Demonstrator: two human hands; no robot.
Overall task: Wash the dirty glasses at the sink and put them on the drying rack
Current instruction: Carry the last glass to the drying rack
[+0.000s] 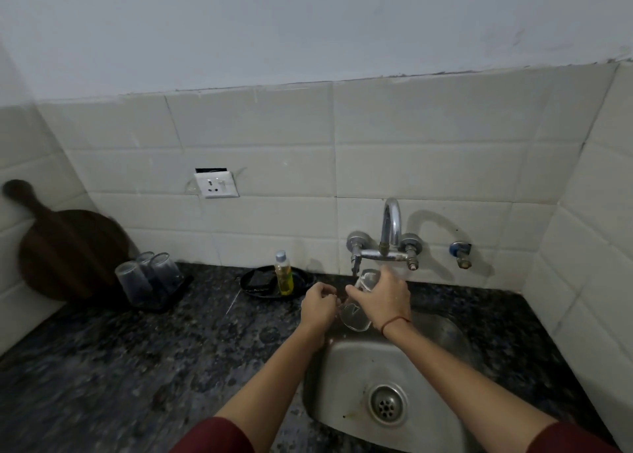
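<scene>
A clear glass (356, 317) is held tilted over the steel sink (346, 370), just under the wall tap (390, 233). My right hand (383, 298) grips the glass from above, fingers wrapped round its upper part. My left hand (317, 307) is beside it at the glass's left side, fingers curled; I cannot tell whether it touches the glass. Three upturned glasses (147, 276) stand on a dark drying rack (168, 302) on the counter at the left.
A yellow soap bottle (283, 274) stands on a black dish (253, 281) holding a dark sponge, left of the tap. A wooden board (65, 247) leans against the left wall. The sink drain (387, 405) lies near me. Dark granite counter (137, 367) surrounds the sink.
</scene>
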